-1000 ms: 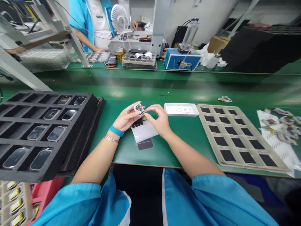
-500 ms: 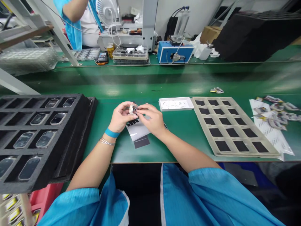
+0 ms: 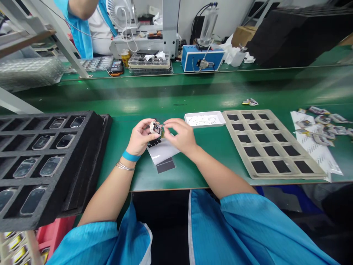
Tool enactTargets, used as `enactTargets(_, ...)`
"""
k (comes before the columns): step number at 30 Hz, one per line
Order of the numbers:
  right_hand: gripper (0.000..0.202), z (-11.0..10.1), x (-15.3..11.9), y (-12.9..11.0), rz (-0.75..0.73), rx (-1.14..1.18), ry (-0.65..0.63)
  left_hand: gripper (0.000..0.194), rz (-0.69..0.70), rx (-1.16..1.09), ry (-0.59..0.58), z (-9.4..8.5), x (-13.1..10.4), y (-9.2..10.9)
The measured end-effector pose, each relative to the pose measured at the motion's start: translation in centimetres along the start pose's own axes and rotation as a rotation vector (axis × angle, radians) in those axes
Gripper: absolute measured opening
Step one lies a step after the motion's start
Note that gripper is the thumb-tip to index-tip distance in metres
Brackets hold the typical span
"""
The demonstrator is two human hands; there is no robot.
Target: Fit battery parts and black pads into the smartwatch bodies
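Observation:
My left hand (image 3: pixel 140 136) grips a small smartwatch case (image 3: pixel 156 128) between thumb and fingers. The case is pale-rimmed and tilted, its inner electronics showing. Close on its right is my right hand (image 3: pixel 180 135), thumb and forefinger drawn together in a pinch. Whatever lies between those fingertips is too small to make out; a thin yellowish piece shows between the case and the fingers. Below both hands lies a white sheet (image 3: pixel 162 151) with small black stickers (image 3: pixel 153 142) along its upper left edge. A dark strip (image 3: pixel 166 165) adjoins its lower end.
At left stand black foam trays (image 3: pixel 52 147) with watch screens in several pockets. A shallow white box (image 3: pixel 204 119) of tiny parts sits beside a beige compartment tray (image 3: pixel 249 143). Loose watch parts (image 3: pixel 325 129) lie far right. Across the bench are a person (image 3: pixel 96 29) and a blue device (image 3: pixel 202 59).
My right hand has drawn slightly right, away from the watch case, and its fingers have curled into a pinch. The case now faces more openly upward in my left hand. The view has shifted slightly.

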State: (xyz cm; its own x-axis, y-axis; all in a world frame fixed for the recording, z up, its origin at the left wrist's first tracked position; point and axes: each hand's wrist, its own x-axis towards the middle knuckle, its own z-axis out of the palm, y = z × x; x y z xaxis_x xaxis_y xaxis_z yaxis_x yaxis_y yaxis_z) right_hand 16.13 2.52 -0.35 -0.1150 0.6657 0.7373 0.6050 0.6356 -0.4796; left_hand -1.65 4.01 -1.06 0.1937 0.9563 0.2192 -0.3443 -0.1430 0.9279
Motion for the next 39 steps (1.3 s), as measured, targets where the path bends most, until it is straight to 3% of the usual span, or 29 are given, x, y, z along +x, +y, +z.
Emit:
enactTargets(4,0.012,-4.9,1.7,3.8,0.236,-0.205,0.034,0.057,-0.134,-0.106,-0.046,-0.4,0.0,0.3)
enactTargets(7,0.008,-6.6,2.2,5.6,0.420,-0.211,0.081,0.057,-0.189,-0.149,-0.050,-0.6,0.0,0.3)
enactTargets(9,0.008,-5.6,2.0,4.9,0.448,-0.025,0.072,0.056,-0.207,-0.176,-0.040,-0.6,-0.1,0.3)
enactTargets(12,0.010,-2.5,1.1,1.9,0.436,0.289,-0.053,0.056,-0.202,-0.192,-0.050,-0.3,-0.1,0.2)
enactTargets(14,0.007,-0.9,0.6,-0.1,0.426,0.355,-0.102,0.056,-0.190,-0.182,-0.062,-0.2,-0.1,0.1)
enactTargets(17,0.005,0.0,0.1,-1.3,0.422,0.326,-0.101,0.057,-0.176,-0.147,-0.066,-0.2,-0.1,-0.1)
enactTargets(21,0.005,-0.3,0.0,-1.0,0.396,0.275,-0.109,0.056,-0.165,-0.116,-0.046,-0.3,-0.1,-0.3)
enactTargets(28,0.014,0.2,-0.6,-0.7,0.141,0.002,-0.150,0.055,-0.190,-0.121,-0.003,0.3,-0.2,-0.3)
enactTargets(31,0.014,0.5,-0.6,-0.6,0.124,0.000,-0.181,0.056,-0.226,-0.142,0.008,0.3,-0.2,-0.3)
enactTargets(34,0.004,0.8,-0.3,-0.2,0.328,0.304,-0.168,0.057,-0.242,-0.174,0.015,0.0,-0.1,-0.3)
enactTargets(35,0.014,0.9,-0.2,0.0,0.432,0.458,-0.186,0.058,-0.234,-0.188,0.017,-0.2,-0.1,-0.2)
enactTargets(37,0.032,0.8,0.0,0.4,0.634,0.735,-0.309,0.058,-0.211,-0.215,0.019,-0.5,0.1,-0.1)
enactTargets(39,0.035,0.3,0.3,0.8,0.778,0.893,-0.474,0.057,-0.199,-0.229,0.020,-0.7,0.2,0.1)
